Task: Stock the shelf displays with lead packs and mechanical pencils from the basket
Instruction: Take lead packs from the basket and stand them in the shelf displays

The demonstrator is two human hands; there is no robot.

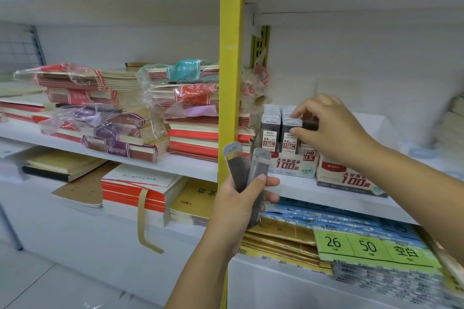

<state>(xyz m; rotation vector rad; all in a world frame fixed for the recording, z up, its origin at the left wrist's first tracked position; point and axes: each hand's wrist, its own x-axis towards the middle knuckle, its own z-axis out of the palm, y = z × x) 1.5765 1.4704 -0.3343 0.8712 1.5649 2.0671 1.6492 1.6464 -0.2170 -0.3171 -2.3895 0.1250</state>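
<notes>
Nearest us: left grip point(238, 206) is closed round 2 lead packs point(236, 165), fanned out with caps up, held in front of the yellow upright point(229, 83) and clear of the shelf point(301, 189). There may be a 3rd behind them; we can't tell. Right grip point(334, 130) is at the top of the left display box point(291, 165) on that shelf, thumb and forefinger pinching 1 dark pack point(310, 123) just right of 2 columns of stocked packs point(270, 120) that look full. We can't tell if the pinched pack is seated in its slot or only hovering over it, because the fingers cover its lower end. Our read on progress: lead stocking is partway done, with 2 columns in, a 3rd being loaded, and 2 packs queued in the left grip. The second display box point(349, 179) stands just beside the first, and the right forearm hides its top, so its fill level is unknown. The basket is out of frame and we see no mechanical pencils, so we'd count the pencil half of the job as open. Wrapped notebook stacks point(105, 108) left of the upright and the green price labels point(366, 246) below aren't part of this job.
</notes>
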